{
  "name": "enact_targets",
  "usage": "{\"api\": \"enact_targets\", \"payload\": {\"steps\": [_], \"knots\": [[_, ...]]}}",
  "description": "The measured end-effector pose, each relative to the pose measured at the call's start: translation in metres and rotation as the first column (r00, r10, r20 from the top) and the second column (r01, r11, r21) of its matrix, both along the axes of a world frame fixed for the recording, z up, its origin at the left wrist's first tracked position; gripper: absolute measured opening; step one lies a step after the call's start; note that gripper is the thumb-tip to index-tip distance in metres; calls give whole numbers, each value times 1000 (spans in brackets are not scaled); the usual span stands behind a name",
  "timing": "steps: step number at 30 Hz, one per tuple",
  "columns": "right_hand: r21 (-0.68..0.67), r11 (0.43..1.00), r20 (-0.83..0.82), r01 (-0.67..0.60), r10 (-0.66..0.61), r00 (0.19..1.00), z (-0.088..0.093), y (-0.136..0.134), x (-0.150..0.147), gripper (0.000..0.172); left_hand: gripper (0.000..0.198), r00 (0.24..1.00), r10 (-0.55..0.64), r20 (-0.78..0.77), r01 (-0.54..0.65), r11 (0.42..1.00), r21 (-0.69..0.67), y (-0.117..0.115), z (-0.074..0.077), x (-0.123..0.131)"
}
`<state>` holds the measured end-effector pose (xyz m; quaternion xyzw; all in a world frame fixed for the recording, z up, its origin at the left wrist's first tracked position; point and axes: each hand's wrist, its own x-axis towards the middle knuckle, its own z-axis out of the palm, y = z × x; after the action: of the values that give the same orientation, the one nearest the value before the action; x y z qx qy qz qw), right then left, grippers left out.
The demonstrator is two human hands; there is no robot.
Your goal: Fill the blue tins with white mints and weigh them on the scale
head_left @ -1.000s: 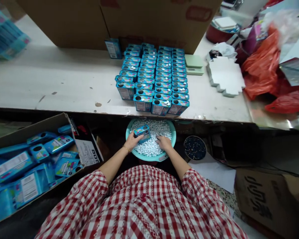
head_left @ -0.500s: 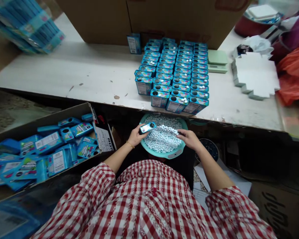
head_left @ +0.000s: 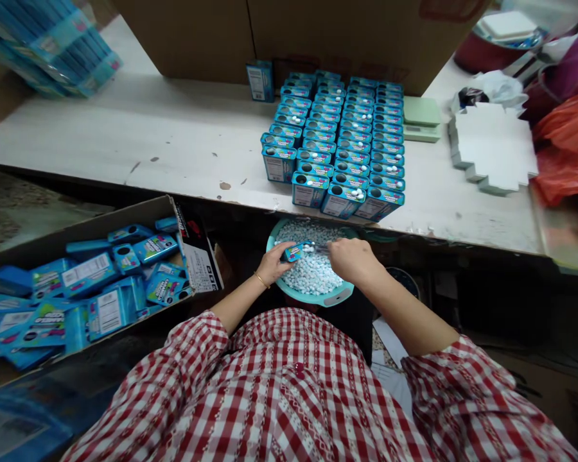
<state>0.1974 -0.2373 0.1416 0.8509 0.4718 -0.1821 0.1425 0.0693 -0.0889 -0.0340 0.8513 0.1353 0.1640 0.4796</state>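
Note:
My left hand [head_left: 271, 264] is closed around a small blue tin [head_left: 293, 252], held above the near-left part of a turquoise basin [head_left: 338, 298]. Small white mint-like pellets [head_left: 311, 277] fill the basin. My right hand [head_left: 355, 260] grips a scoop [head_left: 322, 249] that looks clear; its handle is hidden in my fist. The scoop points left, its end at the tin's opening, with white pellets between the two.
Rows of blue tins [head_left: 320, 136] stand on the white table [head_left: 183, 141], some with pellets on top. A carton [head_left: 205, 253] of blue tins lies left. A green scale [head_left: 421, 112], white cardboard stack [head_left: 494, 147] and orange bag [head_left: 566, 151] sit right.
My right hand has turned over and moved left, bringing the heaped scoop to the tin and tipping it. My left hand has shifted slightly right and tilted the tin.

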Motion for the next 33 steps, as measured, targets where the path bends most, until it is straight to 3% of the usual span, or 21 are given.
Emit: {"api": "enact_targets", "payload": {"steps": [3,5,9,13,17,20,26,30,33], "knots": [[30,999,5,34,-34,999,-3,-21,9,33,44,999,39,-2,-39,996,-77,2,3,-3],[16,995,-8,95,-95,995,-19,-42,19,34,44,998,68,-14,-69,986,-149,4,2,-5],[-85,966,-110,242,-251,962,-83,-62,25,35,50,983,155,-101,-180,928,-327,7,-9,-2],[-42,946,-222,322,-323,920,-147,-43,8,40,52,968,180,-174,-243,837,-491,0,-21,12],[121,877,-416,464,-380,826,-176,-35,4,40,51,978,136,-158,-204,782,-589,-6,-15,17],[216,853,-527,475,-308,792,-175,-46,13,42,50,982,166,-95,-190,789,-584,0,-1,6],[355,809,-623,468,-169,764,-148,-68,33,38,47,978,204,-42,-205,905,-374,17,18,-17],[461,748,-629,477,-104,771,-111,-72,41,38,46,986,165,-23,-166,950,-264,10,16,-14],[421,842,-494,338,-99,864,-70,-62,39,38,46,993,120,-16,-121,971,-208,2,10,-9]]}}
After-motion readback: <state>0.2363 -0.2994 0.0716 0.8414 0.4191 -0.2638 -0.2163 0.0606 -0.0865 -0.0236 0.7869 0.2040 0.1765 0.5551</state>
